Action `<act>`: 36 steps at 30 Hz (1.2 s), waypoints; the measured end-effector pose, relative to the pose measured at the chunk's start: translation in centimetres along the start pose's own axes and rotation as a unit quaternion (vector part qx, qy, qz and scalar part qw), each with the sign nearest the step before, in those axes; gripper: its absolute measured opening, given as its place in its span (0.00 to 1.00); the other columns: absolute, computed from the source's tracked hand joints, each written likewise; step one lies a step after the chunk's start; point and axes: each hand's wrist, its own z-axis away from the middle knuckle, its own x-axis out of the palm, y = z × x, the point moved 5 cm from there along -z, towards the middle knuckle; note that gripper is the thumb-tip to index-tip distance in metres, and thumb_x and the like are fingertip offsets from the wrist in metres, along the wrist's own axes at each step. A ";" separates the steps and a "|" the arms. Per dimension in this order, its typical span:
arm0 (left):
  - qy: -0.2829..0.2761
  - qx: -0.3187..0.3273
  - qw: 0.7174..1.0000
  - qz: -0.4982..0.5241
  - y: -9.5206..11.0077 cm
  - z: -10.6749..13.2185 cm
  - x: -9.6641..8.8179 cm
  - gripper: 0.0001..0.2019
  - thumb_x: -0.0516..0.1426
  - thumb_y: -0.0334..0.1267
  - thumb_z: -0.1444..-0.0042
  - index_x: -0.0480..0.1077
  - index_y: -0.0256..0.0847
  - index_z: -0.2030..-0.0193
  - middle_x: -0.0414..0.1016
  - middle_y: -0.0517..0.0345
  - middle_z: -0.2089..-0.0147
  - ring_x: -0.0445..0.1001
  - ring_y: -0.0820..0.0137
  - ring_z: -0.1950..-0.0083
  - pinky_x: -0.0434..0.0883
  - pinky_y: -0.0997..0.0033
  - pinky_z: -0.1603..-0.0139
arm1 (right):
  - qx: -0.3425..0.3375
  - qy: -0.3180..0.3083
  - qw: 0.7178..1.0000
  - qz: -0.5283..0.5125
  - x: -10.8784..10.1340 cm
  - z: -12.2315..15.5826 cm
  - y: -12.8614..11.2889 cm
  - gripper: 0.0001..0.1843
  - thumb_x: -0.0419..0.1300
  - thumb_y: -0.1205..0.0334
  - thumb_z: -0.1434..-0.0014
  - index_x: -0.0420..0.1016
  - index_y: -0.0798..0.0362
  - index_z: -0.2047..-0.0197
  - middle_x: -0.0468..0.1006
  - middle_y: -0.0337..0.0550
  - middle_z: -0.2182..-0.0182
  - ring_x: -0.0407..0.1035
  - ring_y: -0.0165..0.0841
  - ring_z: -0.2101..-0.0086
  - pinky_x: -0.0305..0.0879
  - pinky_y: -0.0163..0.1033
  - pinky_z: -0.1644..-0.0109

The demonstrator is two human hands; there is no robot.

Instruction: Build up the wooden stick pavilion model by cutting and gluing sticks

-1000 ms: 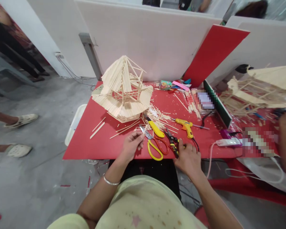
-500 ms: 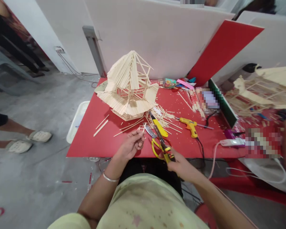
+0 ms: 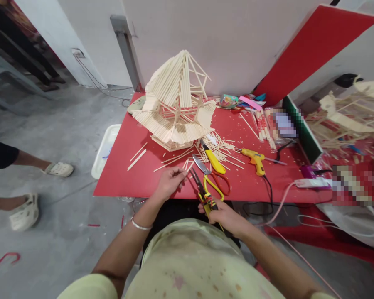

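Legible text, brands, numbers or signs: none. Marked surfaces, all unreadable:

Item 1. Small multicoloured packet (image 3: pixel 228 101), right of upper centre; printed pattern, too small to make out.
Item 2. Wrapped stick bundle (image 3: pixel 262 126), right of centre; red markings on pale wrapping, wording indistinct.
Item 3. Flat package (image 3: pixel 285 124), right of centre; face obscured by pixelation.
Item 4. Pixelated patch (image 3: pixel 355 185), right edge below mid-height; contents masked.
Item 5. Pliers (image 3: pixel 207 199), lower centre; yellow, black and red grips, any lettering too small to tell.
Item 6. Pale yellow shirt (image 3: pixel 202 265), bottom centre; faded star motif.
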 end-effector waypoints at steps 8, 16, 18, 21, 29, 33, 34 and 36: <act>0.157 0.141 0.927 -0.311 -0.9 0.0 -0.7 0.09 0.56 0.39 0.40 0.78 0.40 0.66 0.73 0.55 0.66 0.69 0.69 0.66 0.66 0.71 0.62 | 0.016 0.027 0.998 -0.051 -3.0 0.3 4.3 0.25 0.57 0.66 0.66 0.76 0.52 0.59 0.81 0.47 0.57 0.74 0.43 0.53 0.68 0.49 0.47; 0.208 0.125 0.911 -0.334 -1.1 -0.4 -1.4 0.09 0.57 0.39 0.42 0.77 0.39 0.68 0.76 0.57 0.68 0.71 0.69 0.67 0.65 0.71 0.63 | -0.002 -0.075 0.980 -0.183 -1.5 -2.4 5.1 0.25 0.57 0.67 0.67 0.77 0.51 0.61 0.81 0.46 0.61 0.75 0.44 0.54 0.68 0.51 0.46; 0.218 0.119 0.906 -0.343 -1.2 -0.4 -1.6 0.09 0.58 0.39 0.43 0.77 0.39 0.68 0.76 0.57 0.68 0.71 0.69 0.67 0.65 0.71 0.63 | -0.008 -0.087 0.973 -0.214 -0.9 -3.3 4.6 0.24 0.57 0.67 0.68 0.78 0.51 0.63 0.81 0.46 0.64 0.75 0.45 0.55 0.69 0.52 0.46; 0.228 0.128 0.893 -0.367 -1.2 -0.3 -1.3 0.08 0.58 0.39 0.43 0.77 0.39 0.68 0.77 0.56 0.68 0.73 0.68 0.65 0.66 0.70 0.61 | -0.028 -0.074 0.964 -0.255 -0.7 -4.1 3.7 0.23 0.57 0.68 0.67 0.77 0.52 0.63 0.82 0.47 0.61 0.76 0.45 0.55 0.69 0.53 0.46; 0.253 0.137 0.856 -0.430 -1.5 -0.1 0.1 0.10 0.57 0.40 0.40 0.78 0.40 0.67 0.77 0.54 0.64 0.73 0.68 0.63 0.67 0.70 0.59 | -0.074 0.000 0.943 -0.324 -4.4 -4.6 2.2 0.33 0.59 0.69 0.65 0.76 0.49 0.51 0.79 0.46 0.49 0.74 0.42 0.55 0.71 0.50 0.49; 0.260 0.133 0.854 -0.430 -1.7 0.2 0.3 0.08 0.57 0.39 0.40 0.78 0.43 0.66 0.77 0.56 0.64 0.74 0.69 0.63 0.68 0.71 0.59 | -0.080 -0.012 0.928 -0.364 -4.9 -5.0 2.4 0.33 0.60 0.69 0.65 0.76 0.49 0.51 0.77 0.46 0.46 0.75 0.42 0.56 0.72 0.50 0.51; 0.259 0.133 0.855 -0.429 -1.7 0.3 0.3 0.08 0.58 0.39 0.41 0.78 0.43 0.66 0.77 0.57 0.64 0.74 0.69 0.63 0.68 0.71 0.59 | -0.082 -0.014 0.927 -0.365 -4.8 -5.0 2.6 0.32 0.60 0.70 0.64 0.76 0.48 0.51 0.77 0.46 0.45 0.75 0.43 0.55 0.72 0.50 0.51; 0.257 0.137 0.856 -0.427 -1.6 0.5 0.1 0.08 0.58 0.39 0.41 0.78 0.43 0.66 0.78 0.57 0.64 0.74 0.70 0.64 0.69 0.71 0.60 | -0.089 -0.020 0.927 -0.363 -4.7 -5.0 2.9 0.31 0.60 0.71 0.64 0.76 0.48 0.52 0.76 0.45 0.44 0.75 0.43 0.53 0.71 0.51 0.50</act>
